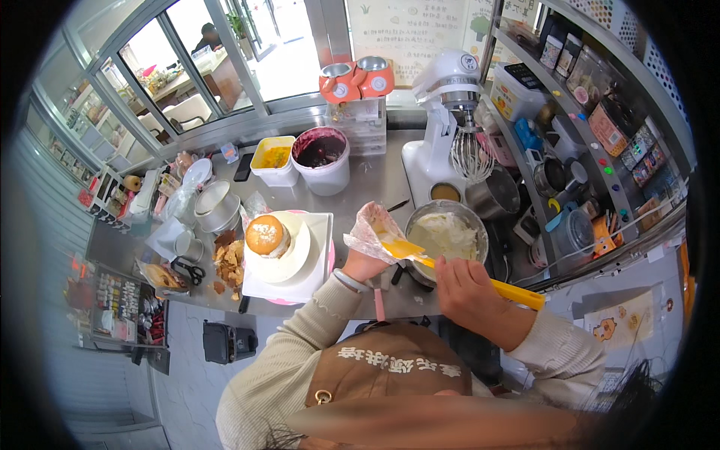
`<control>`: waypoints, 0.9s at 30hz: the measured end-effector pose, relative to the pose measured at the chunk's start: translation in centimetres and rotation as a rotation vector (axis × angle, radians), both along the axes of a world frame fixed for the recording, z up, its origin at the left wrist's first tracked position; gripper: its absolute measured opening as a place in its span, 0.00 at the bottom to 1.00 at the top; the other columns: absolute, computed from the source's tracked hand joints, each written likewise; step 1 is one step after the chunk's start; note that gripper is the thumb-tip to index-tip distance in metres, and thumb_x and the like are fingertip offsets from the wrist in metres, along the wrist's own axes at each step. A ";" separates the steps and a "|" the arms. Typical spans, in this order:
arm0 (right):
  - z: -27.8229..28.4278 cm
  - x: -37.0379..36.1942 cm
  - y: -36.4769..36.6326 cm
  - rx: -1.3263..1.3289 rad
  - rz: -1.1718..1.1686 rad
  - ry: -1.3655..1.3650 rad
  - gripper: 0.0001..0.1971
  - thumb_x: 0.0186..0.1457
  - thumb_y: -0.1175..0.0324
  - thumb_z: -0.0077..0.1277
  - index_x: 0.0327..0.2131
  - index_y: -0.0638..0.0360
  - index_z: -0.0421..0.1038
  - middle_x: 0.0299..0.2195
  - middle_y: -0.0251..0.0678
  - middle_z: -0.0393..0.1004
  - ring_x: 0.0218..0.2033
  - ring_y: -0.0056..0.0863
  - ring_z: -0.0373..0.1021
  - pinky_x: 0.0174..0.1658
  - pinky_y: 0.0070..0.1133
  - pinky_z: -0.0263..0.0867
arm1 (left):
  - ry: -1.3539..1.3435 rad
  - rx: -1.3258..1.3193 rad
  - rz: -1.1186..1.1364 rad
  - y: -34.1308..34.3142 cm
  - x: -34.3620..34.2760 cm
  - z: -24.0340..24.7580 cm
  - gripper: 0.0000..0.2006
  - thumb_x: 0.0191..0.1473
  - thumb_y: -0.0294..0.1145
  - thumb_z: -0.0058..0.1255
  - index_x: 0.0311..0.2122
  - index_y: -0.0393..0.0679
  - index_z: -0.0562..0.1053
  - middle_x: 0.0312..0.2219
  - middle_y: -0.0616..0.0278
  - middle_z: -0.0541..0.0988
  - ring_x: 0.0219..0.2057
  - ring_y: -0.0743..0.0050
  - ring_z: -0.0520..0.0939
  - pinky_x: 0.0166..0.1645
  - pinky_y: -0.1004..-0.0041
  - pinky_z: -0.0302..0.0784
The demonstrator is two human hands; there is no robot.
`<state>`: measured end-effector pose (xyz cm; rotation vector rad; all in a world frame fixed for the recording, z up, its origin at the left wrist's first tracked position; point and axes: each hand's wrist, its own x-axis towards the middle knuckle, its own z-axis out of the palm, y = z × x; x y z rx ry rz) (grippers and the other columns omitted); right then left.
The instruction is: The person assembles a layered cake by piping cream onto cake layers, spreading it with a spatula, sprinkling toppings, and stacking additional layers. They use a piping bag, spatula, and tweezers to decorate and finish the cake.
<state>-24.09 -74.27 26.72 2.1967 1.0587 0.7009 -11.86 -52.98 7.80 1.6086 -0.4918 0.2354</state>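
Note:
A clear, pink-tinted piping bag (367, 223) stands spread at the top in my left hand (364, 265), whose fingers are wrapped round it from below. My right hand (476, 296) grips a yellow spatula (519, 293) by its handle. The spatula's blade reaches into the bag's mouth; how much cream is on it I cannot tell. Just right of the bag, a metal mixing bowl (484, 244) holds whitish cream (448, 231). Left of my hands, a small round cake (265, 235) with a golden top and white patches sits on a white round plate (294, 266) over a square white board (320, 271).
Behind stand a stand mixer (426, 154) with a whisk, a white tub of dark red filling (330, 176) and a tub with yellow contents (274, 159). Cake scraps (227, 262), scissors (189, 271) and cake tins (217, 206) lie left. Loaded shelves (570, 150) rise at right.

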 end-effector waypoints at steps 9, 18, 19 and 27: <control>1.0 -0.6 -7.4 0.605 -0.256 0.187 0.07 0.58 0.66 0.53 0.39 0.56 0.76 0.25 0.30 0.68 0.28 0.31 0.69 0.33 0.29 0.59 | 0.107 -0.258 -0.048 1.2 -1.2 1.6 0.33 0.49 0.25 0.68 0.59 0.42 0.65 0.47 0.62 0.77 0.48 0.72 0.79 0.56 0.69 0.77; -14.9 5.0 -5.7 0.920 -0.432 0.471 0.14 0.63 0.61 0.49 0.42 0.61 0.78 0.40 0.47 0.76 0.44 0.43 0.72 0.50 0.35 0.67 | 0.225 -0.456 -0.395 2.4 -3.0 4.5 0.30 0.57 0.25 0.60 0.63 0.42 0.63 0.57 0.57 0.73 0.55 0.67 0.77 0.60 0.65 0.75; -15.1 5.4 -4.5 1.059 -0.267 0.407 0.16 0.64 0.60 0.48 0.44 0.62 0.77 0.43 0.48 0.75 0.47 0.42 0.72 0.52 0.35 0.67 | 0.283 -0.550 -0.448 2.3 -3.2 4.5 0.28 0.58 0.25 0.59 0.62 0.41 0.64 0.56 0.57 0.74 0.55 0.67 0.77 0.60 0.65 0.75; -13.0 8.2 3.5 2.486 0.136 1.819 0.12 0.68 0.66 0.47 0.47 0.63 0.74 0.46 0.40 0.76 0.49 0.31 0.72 0.56 0.30 0.66 | 0.095 -0.334 -0.252 3.4 -5.0 5.5 0.11 0.59 0.25 0.58 0.47 0.38 0.75 0.44 0.59 0.81 0.45 0.72 0.81 0.51 0.69 0.78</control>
